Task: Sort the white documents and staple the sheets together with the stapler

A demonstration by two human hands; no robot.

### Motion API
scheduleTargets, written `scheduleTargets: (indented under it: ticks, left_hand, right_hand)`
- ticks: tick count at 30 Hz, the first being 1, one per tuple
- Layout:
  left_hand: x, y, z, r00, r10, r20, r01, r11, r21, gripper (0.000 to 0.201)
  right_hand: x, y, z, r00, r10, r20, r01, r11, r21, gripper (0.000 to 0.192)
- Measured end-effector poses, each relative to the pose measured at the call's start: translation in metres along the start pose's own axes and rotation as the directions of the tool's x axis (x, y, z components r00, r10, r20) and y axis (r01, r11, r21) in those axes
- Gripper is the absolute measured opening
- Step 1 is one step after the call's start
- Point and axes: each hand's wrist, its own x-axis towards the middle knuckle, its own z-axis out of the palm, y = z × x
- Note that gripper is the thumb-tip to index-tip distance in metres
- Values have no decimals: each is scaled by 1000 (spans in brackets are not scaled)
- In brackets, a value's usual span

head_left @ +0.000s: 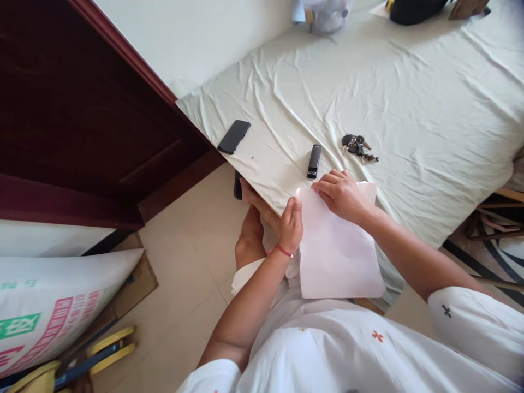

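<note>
White sheets of paper (pixel 341 256) lie at the table's near edge and reach over it towards my lap. My left hand (pixel 291 225), with a red string bracelet at its wrist, is closed at their upper left edge, fingers together. At the top edge my right hand (pixel 340 193) has its fingers bent over the paper. A second sheet's corner shows beyond the right wrist. Just past the right fingertips lies a small black stapler (pixel 314 161), touched by neither hand. Farther right is a bunch of keys (pixel 357 146).
A black phone (pixel 234 136) rests by the left edge of the cloth-covered table (pixel 417 109). Towards the back stand a clear plastic bag (pixel 326 15) and a black object (pixel 415 10). On the left are a dark red door (pixel 82 98) and a large printed sack (pixel 57 300).
</note>
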Motion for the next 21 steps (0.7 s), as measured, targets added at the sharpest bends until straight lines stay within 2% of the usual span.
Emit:
scheduleTargets:
  ticks: [5,10,15,21]
  left_hand:
    - [-1,2,2,1000,19,18,-20,1000,23,58]
    - [-1,-7,4,1000,0,-25,1,1000,20,57]
    - [-2,-14,6,1000,0,-13,1,1000,14,61]
    - [-2,-9,6,999,-37,-27,38,999,24,56]
  right_hand:
    - [-3,-6,3,999,-42,-30,42,999,-11,37]
    - [-2,-12,3,996,-84,23,85,996,-8,37]
    - [-3,-11,4,996,-83,44,83,996,11,38]
    - [-5,-12,5,994,-107,-34,108,994,31,44]
